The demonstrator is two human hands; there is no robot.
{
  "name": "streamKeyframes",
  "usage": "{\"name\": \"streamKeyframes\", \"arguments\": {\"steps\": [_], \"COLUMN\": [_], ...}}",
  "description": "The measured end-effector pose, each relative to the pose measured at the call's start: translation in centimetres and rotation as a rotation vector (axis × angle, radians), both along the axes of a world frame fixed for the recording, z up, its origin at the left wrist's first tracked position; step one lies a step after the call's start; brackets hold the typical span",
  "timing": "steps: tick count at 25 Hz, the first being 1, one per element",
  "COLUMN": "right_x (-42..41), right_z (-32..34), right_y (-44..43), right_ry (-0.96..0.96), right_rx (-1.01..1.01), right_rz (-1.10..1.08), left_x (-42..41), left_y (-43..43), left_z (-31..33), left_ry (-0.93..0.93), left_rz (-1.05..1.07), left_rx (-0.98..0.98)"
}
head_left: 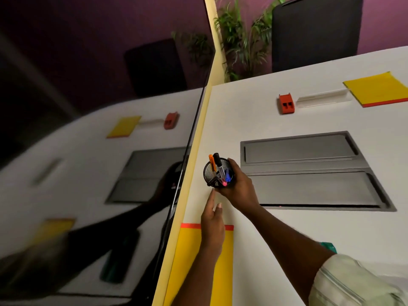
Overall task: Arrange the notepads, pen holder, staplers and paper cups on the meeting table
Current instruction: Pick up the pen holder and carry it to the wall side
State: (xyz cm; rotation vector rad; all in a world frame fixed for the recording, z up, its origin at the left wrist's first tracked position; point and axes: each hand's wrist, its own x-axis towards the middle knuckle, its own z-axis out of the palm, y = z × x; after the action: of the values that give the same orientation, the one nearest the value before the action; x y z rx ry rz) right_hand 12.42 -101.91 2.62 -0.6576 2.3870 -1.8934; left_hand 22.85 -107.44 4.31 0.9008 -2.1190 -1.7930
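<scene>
My right hand (237,191) grips a black mesh pen holder (212,171) with several pens in it, held over the white table (309,228) near the glass wall. Just below the holder, my left hand (213,219) hovers with straight fingers that point up toward it, above a yellow notepad (189,250) with an orange top strip. A second yellow notepad (377,89) lies at the far right. An orange stapler (286,104) sits at the far side, next to a clear plastic holder (324,98).
A grey recessed cable box (309,171) with two lids fills the table's middle. A dark reflective glass wall (99,151) with a yellow frame (194,164) borders the table on the left. A black chair (315,32) and a plant (240,40) stand behind. A teal object (329,247) peeks out by my right sleeve.
</scene>
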Motion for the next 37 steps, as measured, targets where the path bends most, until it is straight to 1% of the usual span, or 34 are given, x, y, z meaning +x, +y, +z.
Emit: {"name": "streamKeyframes", "arguments": {"steps": [7, 11, 19, 21, 22, 26, 28, 31, 37], "right_x": [-4.4, -5.8, -6.9, -7.2, -7.3, -7.8, -7.9, -8.0, -8.2], "right_z": [-2.6, -3.8, -5.6, -5.8, -6.0, -6.4, -6.6, -6.7, -6.8], "right_y": [-4.1, -6.3, -7.3, -7.3, -7.4, -7.5, -7.6, -7.7, -8.0], "right_ry": [-0.055, -0.087, -0.101, -0.107, -0.116, -0.162, -0.168, -0.174, -0.183], "right_rx": [0.052, 0.062, 0.088, 0.103, 0.113, 0.139, 0.139, 0.131, 0.126], "right_rz": [-0.002, -0.006, -0.037, -0.039, -0.039, -0.03, -0.019, -0.014, 0.002], "left_x": [0.0, 0.5, -1.9, -2.3, -2.6, -3.5, -3.7, -3.5, -3.1], "left_y": [-2.2, -3.3, -2.4, -2.4, -2.5, -3.2, -3.3, -2.8, -2.5], "left_z": [-2.2, -2.4, -2.3, -2.5, -2.7, -3.6, -4.2, -4.9, -5.6], "left_ry": [-0.069, -0.134, -0.121, -0.139, -0.154, -0.261, -0.304, -0.314, -0.333], "left_rz": [-0.13, -0.14, -0.098, -0.101, -0.105, -0.2, -0.212, -0.204, -0.189], "left_rx": [-0.07, -0.108, -0.121, -0.195, -0.262, -0.674, -0.793, -0.82, -0.754]}}
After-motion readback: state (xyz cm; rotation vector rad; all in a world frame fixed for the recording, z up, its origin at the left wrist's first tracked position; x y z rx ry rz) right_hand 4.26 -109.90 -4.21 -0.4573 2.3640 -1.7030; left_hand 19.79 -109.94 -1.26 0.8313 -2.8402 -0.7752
